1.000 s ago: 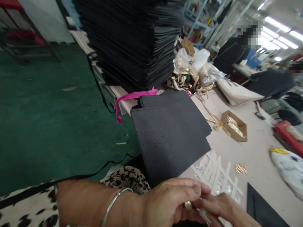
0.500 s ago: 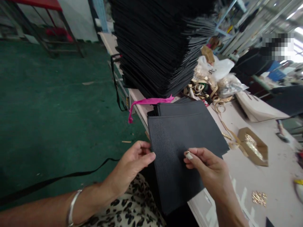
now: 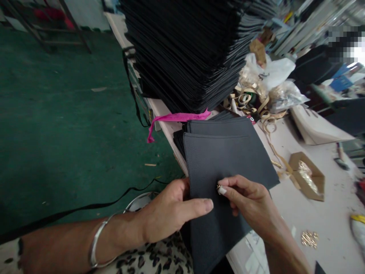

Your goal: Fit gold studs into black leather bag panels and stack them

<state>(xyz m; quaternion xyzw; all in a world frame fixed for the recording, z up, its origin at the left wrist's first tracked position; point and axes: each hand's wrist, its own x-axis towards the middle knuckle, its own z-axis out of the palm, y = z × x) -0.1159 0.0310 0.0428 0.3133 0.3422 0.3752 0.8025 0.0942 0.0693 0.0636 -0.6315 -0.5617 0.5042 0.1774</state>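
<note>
A black leather-like panel (image 3: 216, 160) with a stitched edge hangs partly over the table's near edge. My left hand (image 3: 179, 207) grips its left side, thumb lying on top and the other fingers hidden underneath. Between thumb and forefinger, my right hand (image 3: 242, 194) pinches a small gold metal stud (image 3: 219, 187) against the panel's face. More black panels (image 3: 196, 126) lie stacked just beyond. Loose gold metal pieces (image 3: 310, 239) form a small cluster on the table, to the right of my right forearm.
A tall stack of black pieces (image 3: 182, 57) rises at the back, a pink strip (image 3: 179, 117) at its foot. Right of it are plastic bags (image 3: 285, 95), tan straps (image 3: 268, 121) and an open cardboard box (image 3: 309, 179). Green floor (image 3: 71, 114) lies left.
My left hand has moved right and taken hold of the panel's edge. My right hand has brought the stud slightly left, onto the panel. The view has shifted a little.
</note>
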